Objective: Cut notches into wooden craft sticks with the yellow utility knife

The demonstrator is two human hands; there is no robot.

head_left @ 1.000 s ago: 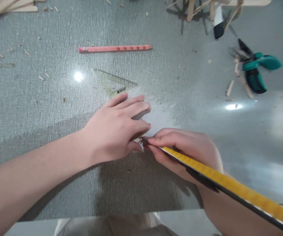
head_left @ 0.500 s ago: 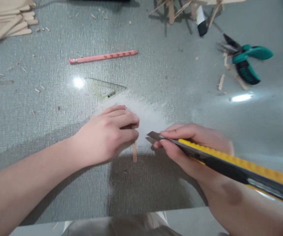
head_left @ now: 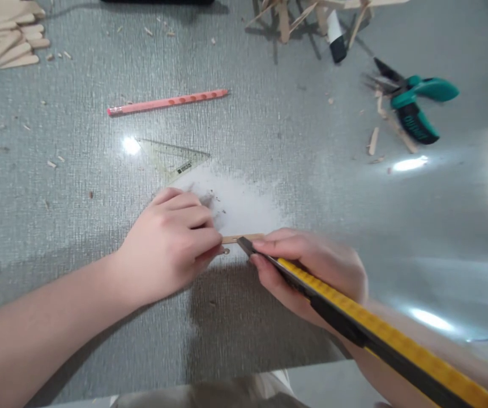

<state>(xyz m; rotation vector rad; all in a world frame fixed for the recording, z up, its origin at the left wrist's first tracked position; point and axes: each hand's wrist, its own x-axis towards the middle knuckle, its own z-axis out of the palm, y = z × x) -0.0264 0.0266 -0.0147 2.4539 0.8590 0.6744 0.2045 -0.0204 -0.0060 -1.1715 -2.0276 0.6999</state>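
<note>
My left hand (head_left: pixel 180 238) is closed on one end of a wooden craft stick (head_left: pixel 230 239), which lies crosswise near the table's front. Between thumb and finger, my right hand (head_left: pixel 307 266) grips a yellow and black utility knife (head_left: pixel 354 320) close to its blade. The blade tip touches, or sits just over, the stick between the two hands. Part of the stick is hidden by my left fingers. A small round bit (head_left: pixel 226 251) shows beside my left thumb; I cannot make out what it is.
A clear set square (head_left: pixel 180 158) and a pink pencil (head_left: pixel 167 102) lie beyond my hands. Green-handled pliers (head_left: pixel 418 105) rest at right among wood scraps. Craft sticks (head_left: pixel 6 39) are piled at far left. A stick structure (head_left: pixel 284 22) and white-and-black tube (head_left: pixel 336 37) stand at the back.
The craft stick has turned from pointing toward me to lying sideways. My right hand has brought the knife left, so its blade meets the stick. The view has shifted slightly.
</note>
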